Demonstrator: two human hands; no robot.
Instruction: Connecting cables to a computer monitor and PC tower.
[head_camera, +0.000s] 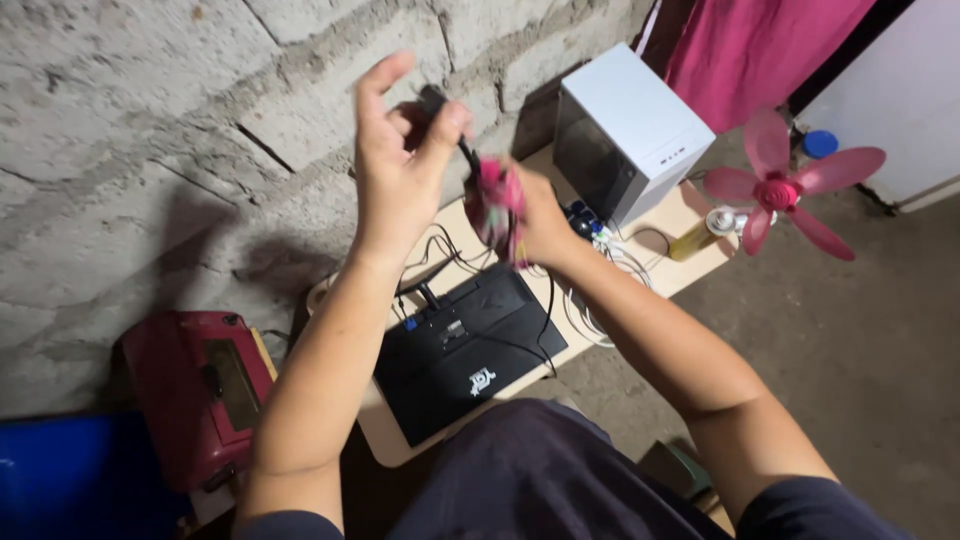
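My left hand (400, 160) is raised in front of the block wall, pinching a small black plug-like piece (432, 100) with a dark cord between thumb and fingers. My right hand (535, 215) is closed around a crumpled pink cloth (495, 205) pressed against that cord just below the left hand. Beneath both hands a closed black laptop (465, 350) lies on a small beige table (390, 440), with black cables running across it.
A white computer case (630, 130) stands at the table's far end, beside white cables (600, 290) and a yellow bottle (695, 240). A pink fan blade set (780, 185) sits to the right. A dark red case (200, 390) lies on the left, pink fabric (760, 45) hangs behind.
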